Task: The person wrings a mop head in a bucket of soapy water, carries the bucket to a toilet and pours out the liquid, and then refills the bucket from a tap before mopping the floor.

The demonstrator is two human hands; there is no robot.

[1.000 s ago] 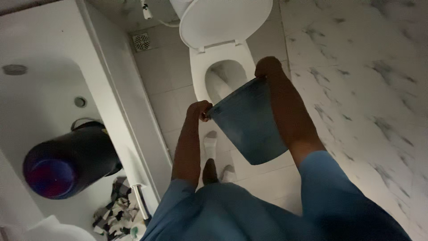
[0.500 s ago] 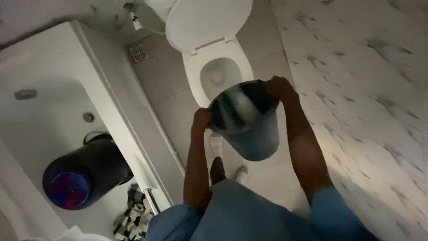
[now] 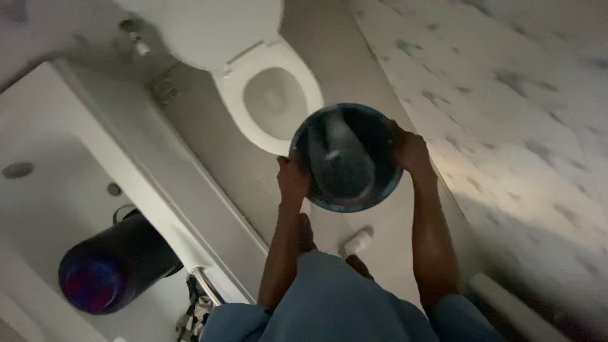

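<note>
Dim bathroom: left hand (image 3: 292, 179) and right hand (image 3: 411, 152) grip blue bucket (image 3: 345, 158) beside toilet (image 3: 269, 95).

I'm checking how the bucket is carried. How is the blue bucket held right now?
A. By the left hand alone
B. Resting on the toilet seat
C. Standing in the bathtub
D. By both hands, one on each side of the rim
D: the left hand and right hand grip opposite sides of the blue bucket, mouth up, in front of the toilet.

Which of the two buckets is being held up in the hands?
The blue-grey bucket by the toilet, gripped at its rim by both hands; the dark one sits in the bathtub.
</note>
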